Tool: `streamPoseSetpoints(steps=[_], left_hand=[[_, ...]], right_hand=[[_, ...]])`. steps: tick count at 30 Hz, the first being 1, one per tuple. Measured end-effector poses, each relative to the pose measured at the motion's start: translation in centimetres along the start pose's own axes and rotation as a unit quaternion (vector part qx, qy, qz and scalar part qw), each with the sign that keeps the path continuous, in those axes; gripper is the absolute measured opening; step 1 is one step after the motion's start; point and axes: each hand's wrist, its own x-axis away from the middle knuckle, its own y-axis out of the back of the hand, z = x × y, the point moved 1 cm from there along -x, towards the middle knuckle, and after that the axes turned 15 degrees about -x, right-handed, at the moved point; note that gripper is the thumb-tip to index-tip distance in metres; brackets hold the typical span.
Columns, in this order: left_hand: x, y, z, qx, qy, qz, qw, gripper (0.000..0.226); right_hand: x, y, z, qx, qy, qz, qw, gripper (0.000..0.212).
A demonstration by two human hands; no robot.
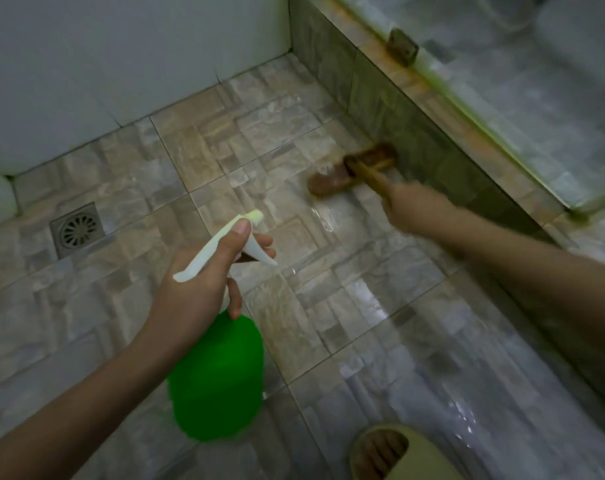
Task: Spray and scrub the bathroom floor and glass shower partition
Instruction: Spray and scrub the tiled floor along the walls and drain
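Observation:
My left hand grips the white trigger head of a green spray bottle, thumb along the top and fingers on the trigger, over the wet tiled floor. My right hand, blurred by motion, grips the wooden handle of a brown scrub brush. The brush head lies on the floor at the foot of a low tiled curb. Above that curb stands the glass shower partition, with a rusty bracket at its base.
A square metal floor drain sits at the left near the white wall. A foot in a beige slipper stands at the bottom right. Water glistens on the tiles at the right.

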Motion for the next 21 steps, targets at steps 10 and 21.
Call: streamPoseSetpoints(steps=[10,21], left_hand=[[1.1,-1.2,-0.6,0.039,-0.045,-0.072,0.996,0.028],[1.6,-0.2,0.2,0.045,-0.049,-0.108,0.992,0.027]], right_hand=[[5.2,-2.0,0.0,-0.029,-0.037,0.014,0.999,0.081],[4.5,-1.9,0.4,-0.021,-0.055,0.045,0.997,0.072]])
